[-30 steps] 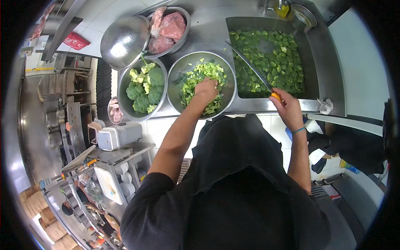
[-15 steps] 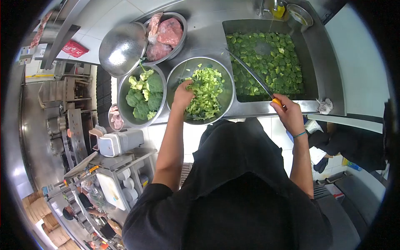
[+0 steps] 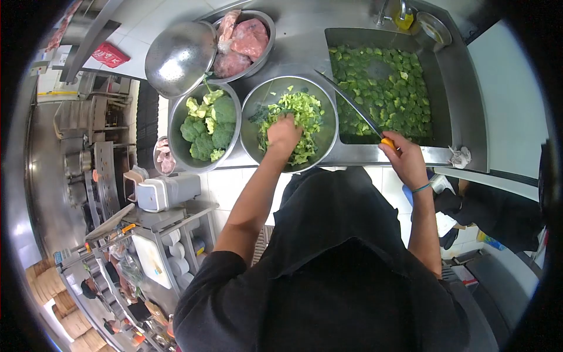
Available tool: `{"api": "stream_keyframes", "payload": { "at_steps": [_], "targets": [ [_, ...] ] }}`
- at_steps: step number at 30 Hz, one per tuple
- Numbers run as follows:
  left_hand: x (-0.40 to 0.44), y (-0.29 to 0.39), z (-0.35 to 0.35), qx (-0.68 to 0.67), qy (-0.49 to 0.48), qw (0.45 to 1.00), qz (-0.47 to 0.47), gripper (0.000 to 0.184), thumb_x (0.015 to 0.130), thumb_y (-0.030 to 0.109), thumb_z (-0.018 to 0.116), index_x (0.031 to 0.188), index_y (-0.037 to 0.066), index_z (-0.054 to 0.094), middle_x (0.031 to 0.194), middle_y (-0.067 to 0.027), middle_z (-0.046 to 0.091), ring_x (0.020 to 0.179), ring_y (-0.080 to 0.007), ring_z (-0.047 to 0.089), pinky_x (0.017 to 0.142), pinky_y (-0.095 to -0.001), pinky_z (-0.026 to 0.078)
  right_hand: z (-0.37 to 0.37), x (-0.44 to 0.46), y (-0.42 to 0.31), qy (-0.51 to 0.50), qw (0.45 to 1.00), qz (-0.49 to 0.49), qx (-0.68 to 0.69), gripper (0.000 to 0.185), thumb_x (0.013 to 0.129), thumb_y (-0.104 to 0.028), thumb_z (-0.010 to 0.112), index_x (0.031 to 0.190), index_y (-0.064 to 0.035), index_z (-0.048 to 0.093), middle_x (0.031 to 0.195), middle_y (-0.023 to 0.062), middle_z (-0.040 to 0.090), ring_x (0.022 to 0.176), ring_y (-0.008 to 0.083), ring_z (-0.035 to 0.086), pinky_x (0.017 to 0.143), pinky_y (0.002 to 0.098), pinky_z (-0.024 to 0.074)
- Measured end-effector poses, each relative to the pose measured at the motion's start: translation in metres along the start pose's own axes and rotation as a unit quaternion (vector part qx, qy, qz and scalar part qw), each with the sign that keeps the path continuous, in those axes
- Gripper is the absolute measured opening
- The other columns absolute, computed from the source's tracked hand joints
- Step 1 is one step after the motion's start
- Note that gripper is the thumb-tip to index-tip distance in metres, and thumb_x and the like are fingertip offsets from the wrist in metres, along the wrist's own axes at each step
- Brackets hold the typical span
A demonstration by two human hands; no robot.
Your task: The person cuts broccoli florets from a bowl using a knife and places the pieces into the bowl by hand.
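My left hand reaches into a steel bowl of chopped green pieces; its fingertips are sunk in the greens, so I cannot tell their grip. My right hand is closed on the orange handle of a long knife, whose blade points up and left across the sink's near left corner. To the left of that bowl, another steel bowl holds large heads of broccoli. In the sink, many cut broccoli florets lie in water.
At the back left, a steel bowl holds bagged pink meat, with a perforated steel bowl leaning beside it. A faucet and a yellow bottle stand behind the sink. Some crumpled white material lies at the front right corner.
My left hand has moved right, from the bowl's left side into the middle of the chopped greens. My right hand keeps the knife in nearly the same place. The view has shifted slightly.
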State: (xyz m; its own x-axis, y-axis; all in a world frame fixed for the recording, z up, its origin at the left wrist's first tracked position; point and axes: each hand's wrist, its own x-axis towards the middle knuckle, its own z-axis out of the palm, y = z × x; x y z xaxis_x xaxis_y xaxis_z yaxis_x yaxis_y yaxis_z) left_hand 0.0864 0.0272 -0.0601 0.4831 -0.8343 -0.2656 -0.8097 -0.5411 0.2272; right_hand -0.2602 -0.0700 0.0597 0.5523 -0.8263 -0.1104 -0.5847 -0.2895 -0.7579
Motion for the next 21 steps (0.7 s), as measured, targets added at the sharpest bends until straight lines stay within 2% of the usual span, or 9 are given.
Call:
{"api": "stream_keyframes", "payload": {
  "at_steps": [3,6,10,11,12,14,15,18,21],
  "targets": [
    [-0.005,0.003,0.016,0.029,0.054,0.998,-0.02,0.042,0.088,0.022,0.078,0.122,0.005,0.061,0.128,-0.0205,0.058,0.11,-0.0447,0.069,0.09,-0.0517,0.06,0.008,-0.003,0.007,0.009,0.999,-0.038,0.005,0.038,0.096,-0.028,0.081,0.125,-0.0046,0.073,0.105,0.0183,0.078,0.088,0.0327,0.078,0.076,0.0373,0.0593],
    [0.0,-0.013,0.029,-0.018,0.098,0.995,0.006,0.044,0.084,0.023,0.08,0.12,0.004,0.063,0.127,-0.0217,0.06,0.112,-0.0441,0.068,0.093,-0.051,0.059,0.007,-0.011,0.002,-0.018,1.0,-0.015,-0.005,0.038,0.096,-0.028,0.082,0.124,-0.0042,0.073,0.104,0.0183,0.078,0.087,0.0335,0.077,0.075,0.038,0.0594],
    [-0.005,-0.028,0.01,-0.203,0.162,0.966,0.014,0.051,0.082,0.023,0.082,0.129,0.008,0.071,0.125,-0.0222,0.063,0.102,-0.0376,0.07,0.092,-0.0461,0.058,0.008,-0.019,0.003,-0.033,0.999,-0.011,-0.001,0.038,0.095,-0.027,0.083,0.125,-0.005,0.074,0.104,0.0186,0.078,0.088,0.0336,0.077,0.077,0.0379,0.0601],
    [-0.01,-0.027,-0.005,-0.238,0.119,0.964,0.002,0.05,0.088,0.014,0.078,0.134,0.003,0.066,0.123,-0.0203,0.064,0.099,-0.0335,0.072,0.092,-0.0422,0.061,0.009,-0.02,0.004,-0.04,0.999,-0.013,0.011,0.038,0.095,-0.026,0.083,0.125,-0.0052,0.074,0.104,0.0185,0.079,0.089,0.0336,0.078,0.078,0.0377,0.0602],
    [-0.012,-0.028,-0.008,-0.377,0.083,0.922,-0.024,0.05,0.088,0.009,0.077,0.135,0.001,0.065,0.122,-0.019,0.064,0.101,-0.0323,0.072,0.092,-0.041,0.061,0.009,-0.022,0.006,-0.048,0.998,-0.016,0.022,0.039,0.094,-0.026,0.083,0.126,-0.0053,0.074,0.104,0.0185,0.079,0.09,0.0336,0.078,0.079,0.0375,0.0603],
    [-0.016,-0.028,-0.015,-0.63,0.009,0.773,-0.073,0.05,0.088,-0.001,0.074,0.136,-0.003,0.062,0.12,-0.0164,0.062,0.104,-0.0299,0.072,0.09,-0.0388,0.062,0.01,-0.023,0.006,-0.067,0.997,-0.022,0.031,0.039,0.094,-0.026,0.083,0.126,-0.0053,0.074,0.105,0.0183,0.079,0.091,0.0338,0.078,0.08,0.0373,0.0605],
    [-0.022,-0.023,-0.027,-0.668,-0.005,0.739,-0.088,0.048,0.093,-0.006,0.071,0.139,-0.006,0.057,0.12,-0.013,0.058,0.104,-0.0248,0.071,0.094,-0.0356,0.063,0.01,-0.023,0.004,-0.077,0.996,-0.023,0.029,0.039,0.094,-0.025,0.083,0.126,-0.0051,0.074,0.105,0.0183,0.079,0.091,0.0339,0.078,0.081,0.0373,0.0605],
    [-0.022,-0.024,-0.029,-0.756,-0.025,0.648,-0.091,0.049,0.097,-0.001,0.071,0.142,-0.006,0.051,0.124,-0.0145,0.057,0.104,-0.026,0.07,0.098,-0.0375,0.063,0.011,-0.024,0.001,-0.093,0.995,-0.026,0.034,0.038,0.093,-0.024,0.084,0.124,-0.0048,0.075,0.106,0.0182,0.079,0.092,0.0345,0.078,0.081,0.0381,0.0605],
    [-0.025,-0.022,-0.033,-0.798,-0.02,0.594,-0.096,0.049,0.102,0.002,0.069,0.144,-0.007,0.047,0.124,-0.0144,0.058,0.106,-0.0258,0.07,0.099,-0.0372,0.063,0.012,-0.022,-0.003,-0.108,0.993,-0.036,0.045,0.037,0.093,-0.024,0.084,0.123,-0.0058,0.075,0.105,0.0181,0.079,0.091,0.0348,0.077,0.081,0.0389,0.0603]
  ]
}}
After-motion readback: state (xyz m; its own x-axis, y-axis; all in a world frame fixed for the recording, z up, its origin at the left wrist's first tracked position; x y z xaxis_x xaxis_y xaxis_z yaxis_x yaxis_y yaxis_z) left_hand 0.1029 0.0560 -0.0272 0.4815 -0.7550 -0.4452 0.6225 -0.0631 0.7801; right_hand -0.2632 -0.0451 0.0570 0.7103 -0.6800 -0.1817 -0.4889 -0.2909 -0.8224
